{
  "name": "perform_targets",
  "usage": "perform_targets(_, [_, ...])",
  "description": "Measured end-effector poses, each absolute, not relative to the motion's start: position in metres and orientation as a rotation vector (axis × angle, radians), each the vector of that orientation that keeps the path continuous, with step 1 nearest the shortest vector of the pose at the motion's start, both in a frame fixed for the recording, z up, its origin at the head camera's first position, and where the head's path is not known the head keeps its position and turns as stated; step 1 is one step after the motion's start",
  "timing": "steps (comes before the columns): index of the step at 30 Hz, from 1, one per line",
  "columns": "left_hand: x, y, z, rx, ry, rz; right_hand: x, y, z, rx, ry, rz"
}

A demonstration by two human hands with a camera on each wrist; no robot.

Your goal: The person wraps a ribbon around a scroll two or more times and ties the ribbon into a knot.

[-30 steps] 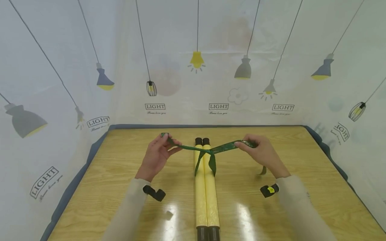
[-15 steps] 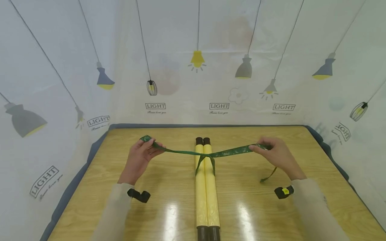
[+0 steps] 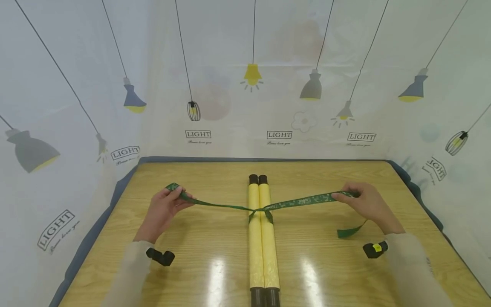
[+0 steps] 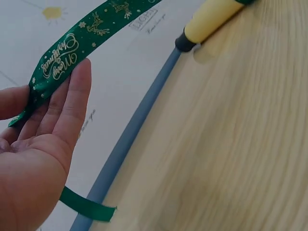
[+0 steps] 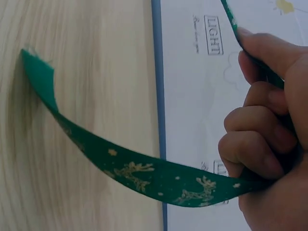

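Observation:
Two yellow scroll rolls (image 3: 263,251) with dark end caps lie side by side on the table, pointing away from me. A green ribbon (image 3: 303,201) printed with gold reindeer and "Merry Christmas" goes around both, crossed on top near their far part. My left hand (image 3: 164,209) pinches one end between thumb and fingers, out to the left; a short tail hangs past the palm in the left wrist view. On the other side, my right hand (image 3: 368,204) grips the second end, thumb on top and fingers curled, with a loose tail (image 5: 144,178) dangling below. Both stretches run nearly straight.
The wooden table (image 3: 192,238) has a blue-grey edge (image 3: 268,159) along its back and sides. A white backdrop (image 3: 238,111) with printed lamps stands behind and at both sides. Each wrist wears a black camera strap (image 3: 160,256).
Both hands have moved apart and lower, pulling the ribbon's ends outward. The loop that stood up over the scroll rolls has shrunk down close against them.

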State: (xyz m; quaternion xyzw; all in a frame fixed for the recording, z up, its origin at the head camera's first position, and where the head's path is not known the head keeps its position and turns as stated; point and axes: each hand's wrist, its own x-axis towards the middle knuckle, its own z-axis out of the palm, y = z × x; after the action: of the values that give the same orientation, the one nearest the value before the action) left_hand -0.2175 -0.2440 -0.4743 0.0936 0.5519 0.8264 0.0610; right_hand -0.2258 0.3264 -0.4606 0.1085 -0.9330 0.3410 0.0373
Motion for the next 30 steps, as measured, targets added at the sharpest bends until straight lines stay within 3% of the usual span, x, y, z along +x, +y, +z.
perform_targets(11, [-0.215, -0.273, -0.488, 0.136, 1.853, 2.27, -0.225, 0.349, -0.477, 0.283, -2.969, 1.006])
perform_targets(30, [-0.213, -0.277, -0.497, -0.19, 1.988, 1.989, -0.224, 0.365, -0.508, 0.194, -3.05, 1.096])
